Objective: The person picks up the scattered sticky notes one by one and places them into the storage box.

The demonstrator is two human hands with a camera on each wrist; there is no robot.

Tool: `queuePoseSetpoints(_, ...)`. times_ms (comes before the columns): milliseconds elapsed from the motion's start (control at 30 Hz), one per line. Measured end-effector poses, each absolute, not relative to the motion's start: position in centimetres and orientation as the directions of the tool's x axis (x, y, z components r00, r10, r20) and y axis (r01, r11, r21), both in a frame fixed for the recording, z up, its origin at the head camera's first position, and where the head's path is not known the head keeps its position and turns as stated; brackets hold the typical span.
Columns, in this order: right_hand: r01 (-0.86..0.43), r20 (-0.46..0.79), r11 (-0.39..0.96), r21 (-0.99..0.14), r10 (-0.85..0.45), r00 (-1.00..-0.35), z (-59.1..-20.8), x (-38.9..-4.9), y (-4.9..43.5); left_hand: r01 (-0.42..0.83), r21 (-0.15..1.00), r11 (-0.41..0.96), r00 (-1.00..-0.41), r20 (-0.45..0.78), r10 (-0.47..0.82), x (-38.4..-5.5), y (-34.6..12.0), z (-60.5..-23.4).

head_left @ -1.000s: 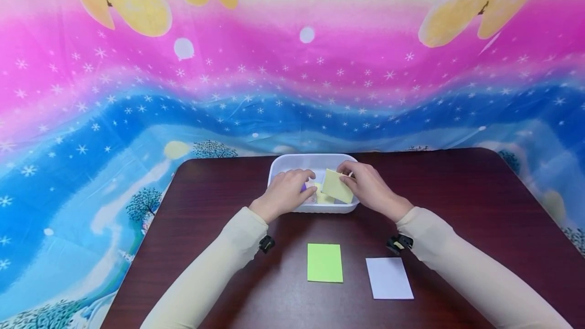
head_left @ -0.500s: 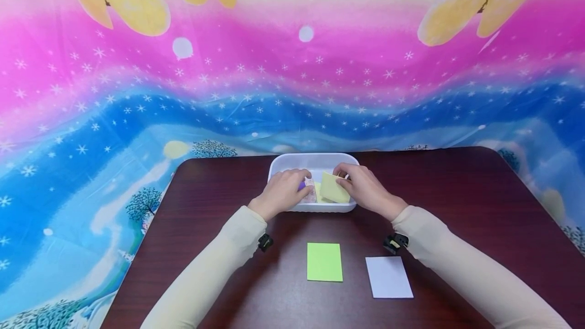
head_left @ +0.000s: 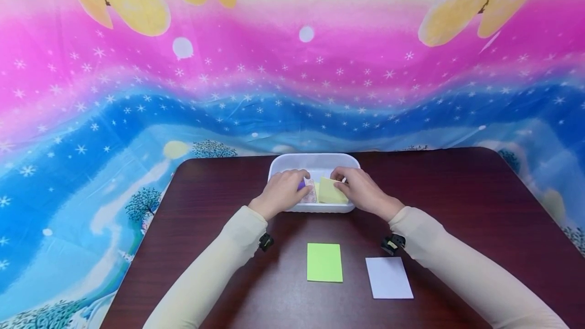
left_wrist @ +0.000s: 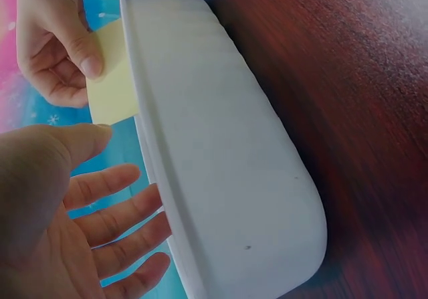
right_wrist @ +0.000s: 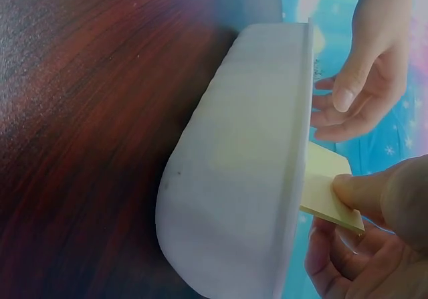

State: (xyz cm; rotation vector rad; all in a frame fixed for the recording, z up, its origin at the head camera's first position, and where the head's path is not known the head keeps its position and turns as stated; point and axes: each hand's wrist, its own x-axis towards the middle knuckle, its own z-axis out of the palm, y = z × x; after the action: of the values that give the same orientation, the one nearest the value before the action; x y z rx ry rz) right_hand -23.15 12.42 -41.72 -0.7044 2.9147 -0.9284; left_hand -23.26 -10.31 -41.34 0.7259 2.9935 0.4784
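My right hand (head_left: 367,192) pinches a pale yellow sticky note pad (head_left: 331,191) between thumb and fingers, tilted inside a white plastic basin (head_left: 320,208). The right wrist view shows the thumb on the face of the pad (right_wrist: 322,186), which sticks up past the rim. Over the basin's left part, my left hand (head_left: 280,193) has its fingers spread and holds nothing; in the left wrist view its fingertips (left_wrist: 157,195) reach the rim. Below that hand lie a pink-patterned item (head_left: 310,197) and something purple (head_left: 301,185), partly hidden. Another pale yellow piece shows behind the held pad.
A bright green sticky note pad (head_left: 324,263) lies on the dark wooden table (head_left: 219,227) in front of the basin. To its right is a white square pad (head_left: 389,278). A colourful printed cloth (head_left: 292,90) hangs behind the table's far edge.
My right hand has moved slightly left and lowered the yellow pad further into the basin, turning it more level. The left hand stays nearly still.
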Motion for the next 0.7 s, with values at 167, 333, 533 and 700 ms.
queuePoseSetpoints(167,-0.409,0.106,0.737,-0.538,-0.423,-0.9,-41.85,-23.31,12.35,0.436,0.3,0.849,-0.895,0.049,0.443,-23.41,-10.51,-41.57)
queuePoseSetpoints(333,-0.397,0.07,0.753,-0.525,-0.426,-0.902,-42.07,-23.55,12.27,0.437,0.287,0.853,-0.896,0.049,0.442,-23.51,-10.65,-41.71)
queuePoseSetpoints(533,-0.399,0.057,0.76,-0.513,-0.434,-0.899,-42.1,-23.63,12.15,0.422,0.281,0.862,-0.902,0.03,0.432,-23.4,-10.74,-41.62)
queuePoseSetpoints(700,-0.4,0.048,0.764,-0.506,-0.438,-0.898,-42.17,-23.8,12.08,0.414,0.293,0.862,-0.903,0.015,0.429,-23.35,-10.79,-41.45)
